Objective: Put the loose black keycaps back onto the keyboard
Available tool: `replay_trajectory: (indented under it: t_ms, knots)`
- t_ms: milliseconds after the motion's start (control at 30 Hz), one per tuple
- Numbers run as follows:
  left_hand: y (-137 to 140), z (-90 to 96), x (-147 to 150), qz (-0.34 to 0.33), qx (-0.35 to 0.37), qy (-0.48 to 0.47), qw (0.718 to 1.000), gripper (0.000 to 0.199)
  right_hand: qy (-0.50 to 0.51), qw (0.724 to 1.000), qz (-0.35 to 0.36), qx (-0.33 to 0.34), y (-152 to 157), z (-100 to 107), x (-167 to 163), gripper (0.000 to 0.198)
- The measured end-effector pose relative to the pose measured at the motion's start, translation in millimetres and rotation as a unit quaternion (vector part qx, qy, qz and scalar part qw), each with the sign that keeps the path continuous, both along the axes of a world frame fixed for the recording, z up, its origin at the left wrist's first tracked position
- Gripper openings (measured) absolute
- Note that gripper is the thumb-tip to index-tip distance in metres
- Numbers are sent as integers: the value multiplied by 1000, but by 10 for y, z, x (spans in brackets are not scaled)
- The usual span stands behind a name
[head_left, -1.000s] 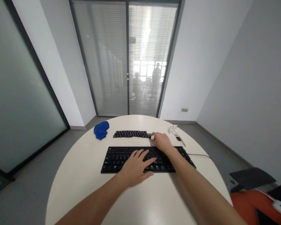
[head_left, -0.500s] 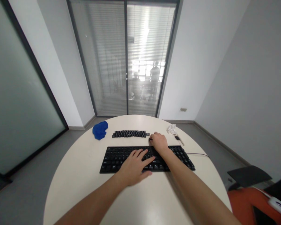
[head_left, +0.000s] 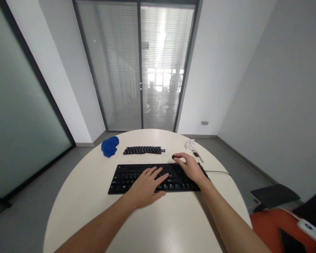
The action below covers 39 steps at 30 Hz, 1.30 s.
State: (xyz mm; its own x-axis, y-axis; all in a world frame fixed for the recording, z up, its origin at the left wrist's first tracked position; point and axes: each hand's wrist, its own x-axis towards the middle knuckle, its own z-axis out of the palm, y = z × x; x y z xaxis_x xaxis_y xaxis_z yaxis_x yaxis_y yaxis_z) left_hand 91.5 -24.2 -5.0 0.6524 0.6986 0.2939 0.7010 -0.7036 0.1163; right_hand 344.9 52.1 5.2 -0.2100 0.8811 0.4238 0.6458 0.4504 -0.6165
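A black keyboard [head_left: 118,179] lies in front of me on the round table. My left hand [head_left: 147,184] rests on its middle with the fingers spread and nothing in them. Over the keyboard's right part, my right hand [head_left: 190,166] pinches a small black keycap [head_left: 173,157] between thumb and fingertips, just beyond the back edge. My right hand and forearm hide much of the number pad. Beyond the keyboard, several loose black keycaps [head_left: 143,150] are lined up in close rows.
A blue crumpled cloth or putty-like lump [head_left: 110,146] is at the back left of the white table [head_left: 76,207]. At the back right lie a white crumpled tissue [head_left: 190,144] and a brush-like tool [head_left: 198,156]. A cable [head_left: 218,171] runs off right, near an orange chair [head_left: 265,225].
My right hand has moved right, and its pinch on the keycap now shows plainly. My left hand stays on the keyboard. The whole view has shifted slightly.
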Motion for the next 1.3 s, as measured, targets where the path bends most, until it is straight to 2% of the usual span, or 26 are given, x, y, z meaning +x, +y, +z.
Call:
replay_trajectory:
  t_ms: [67, 200, 400, 567, 1167, 1300]
  knots:
    - [-3, 1, -22, -5, -1, -2, 1000, 64, 25, 999, 22, -40, -44, 37, 71, 30]
    - [-3, 14, -63, -11, -7, 3, 1000, 64, 4, 993, 77, -89, -105, 78, 110, 27]
    - [6, 18, -79, -14, -15, 21, 1000, 65, -4, 989, 117, -94, -124, 53, 117, 27]
    - [22, 2, -84, -15, -22, 25, 999, 65, -22, 987, 116, -105, -131, 60, 125, 26]
    - [30, -22, -90, -16, -24, 17, 999, 65, -44, 984, 169, -37, -98, 8, 87, 14]
    - [28, -20, -93, -17, -24, 11, 1000, 64, -55, 987, 150, -27, -134, 40, 56, 18]
